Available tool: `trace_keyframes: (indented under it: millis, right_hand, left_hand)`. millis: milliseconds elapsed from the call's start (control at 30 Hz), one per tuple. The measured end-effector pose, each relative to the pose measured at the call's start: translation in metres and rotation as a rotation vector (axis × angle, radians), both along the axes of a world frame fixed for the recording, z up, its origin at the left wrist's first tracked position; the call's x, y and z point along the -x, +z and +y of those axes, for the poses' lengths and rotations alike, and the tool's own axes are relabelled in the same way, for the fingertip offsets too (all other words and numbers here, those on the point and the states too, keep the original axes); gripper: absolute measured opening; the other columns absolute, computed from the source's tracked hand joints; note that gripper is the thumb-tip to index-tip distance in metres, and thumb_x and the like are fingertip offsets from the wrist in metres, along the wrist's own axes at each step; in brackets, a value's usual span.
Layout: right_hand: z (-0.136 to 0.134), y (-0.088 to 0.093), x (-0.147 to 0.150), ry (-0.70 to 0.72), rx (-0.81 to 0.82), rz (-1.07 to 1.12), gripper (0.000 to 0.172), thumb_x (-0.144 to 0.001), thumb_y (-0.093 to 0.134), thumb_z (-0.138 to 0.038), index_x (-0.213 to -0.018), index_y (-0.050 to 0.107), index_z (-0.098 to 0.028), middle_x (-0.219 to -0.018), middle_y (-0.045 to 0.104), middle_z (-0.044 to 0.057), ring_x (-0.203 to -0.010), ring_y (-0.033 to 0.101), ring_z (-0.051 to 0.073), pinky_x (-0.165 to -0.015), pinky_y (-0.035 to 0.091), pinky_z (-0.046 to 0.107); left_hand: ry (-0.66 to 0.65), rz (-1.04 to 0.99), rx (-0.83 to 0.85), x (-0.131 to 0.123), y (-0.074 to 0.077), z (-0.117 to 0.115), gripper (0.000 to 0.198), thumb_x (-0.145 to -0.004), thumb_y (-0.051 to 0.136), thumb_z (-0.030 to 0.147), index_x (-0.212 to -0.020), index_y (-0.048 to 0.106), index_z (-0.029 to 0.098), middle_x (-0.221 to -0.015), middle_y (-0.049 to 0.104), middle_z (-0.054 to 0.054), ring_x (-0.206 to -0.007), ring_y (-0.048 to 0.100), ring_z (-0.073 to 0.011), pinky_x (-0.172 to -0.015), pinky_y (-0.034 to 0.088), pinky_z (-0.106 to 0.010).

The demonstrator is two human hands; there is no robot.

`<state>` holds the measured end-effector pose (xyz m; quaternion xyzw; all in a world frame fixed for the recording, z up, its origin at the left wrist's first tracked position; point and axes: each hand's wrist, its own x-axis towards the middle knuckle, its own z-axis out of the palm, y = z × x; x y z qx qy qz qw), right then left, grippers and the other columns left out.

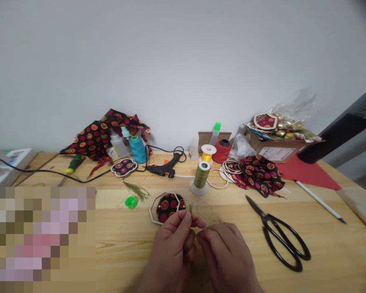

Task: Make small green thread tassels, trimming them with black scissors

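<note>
My left hand [171, 248] is closed, thumb and fingers pinching a small tuft of olive thread [190, 208] whose ends stick up above my fingertips. My right hand [228, 256] sits touching it, fingers curled in toward the same tuft — whether it grips a strand I cannot tell. Both hands hover low over the wooden table [323, 244], near its front edge.

Just beyond my left hand lies an octagonal frame [154, 209] with a round patch of patterned fabric [168, 205] in it. Behind that stands the olive thread spool [201, 175], and farther back a glue gun [164, 167], a teal spool [138, 149], a red spool [222, 150] and a yellow spool [208, 153]. Black scissors [277, 234] lie to the right of my hands, well apart — a green cap [131, 202] rests to the left.
</note>
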<state>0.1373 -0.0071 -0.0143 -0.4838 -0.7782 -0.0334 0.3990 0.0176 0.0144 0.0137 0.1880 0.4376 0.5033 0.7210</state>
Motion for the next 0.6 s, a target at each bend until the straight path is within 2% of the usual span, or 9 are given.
trace_keyframes:
  millis: [267, 467, 600]
  right_hand:
    - [0.0001, 0.0005, 0.0012, 0.005, 0.004, 0.001, 0.024, -0.091, 0.042, -0.01, -0.074, 0.057, -0.019, -0.064, 0.063, 0.001, -0.059, 0.056, 0.016, -0.062, 0.034, 0.031]
    - [-0.0001, -0.002, 0.0001, 0.001, 0.037, 0.024, 0.019, -0.09, 0.045, -0.01, -0.087, 0.063, -0.019, -0.066, 0.064, 0.002, -0.06, 0.057, 0.017, -0.063, 0.036, 0.03]
    - [0.0001, 0.0042, -0.0054, 0.025, 0.083, 0.114, 0.016, -0.085, 0.05, -0.008, -0.088, 0.062, -0.018, -0.076, 0.067, 0.004, -0.069, 0.059, 0.018, -0.065, 0.04, 0.03]
  left_hand:
    - [-0.011, -0.019, 0.001, 0.0008, 0.0021, 0.0015, 0.026, -0.068, 0.077, 0.035, -0.066, 0.064, 0.013, -0.058, 0.059, 0.003, -0.036, 0.024, 0.0008, -0.034, 0.02, -0.013]
    - [-0.001, 0.0, 0.043, 0.0007, 0.0025, 0.0008, 0.031, -0.061, 0.081, 0.037, -0.065, 0.061, 0.014, -0.056, 0.058, 0.003, -0.037, 0.026, -0.0004, -0.035, 0.021, -0.013]
    - [0.005, 0.05, 0.011, 0.0008, 0.0, -0.001, 0.031, -0.063, 0.079, 0.038, -0.063, 0.059, 0.015, -0.055, 0.056, 0.005, -0.038, 0.028, -0.0012, -0.035, 0.02, -0.013]
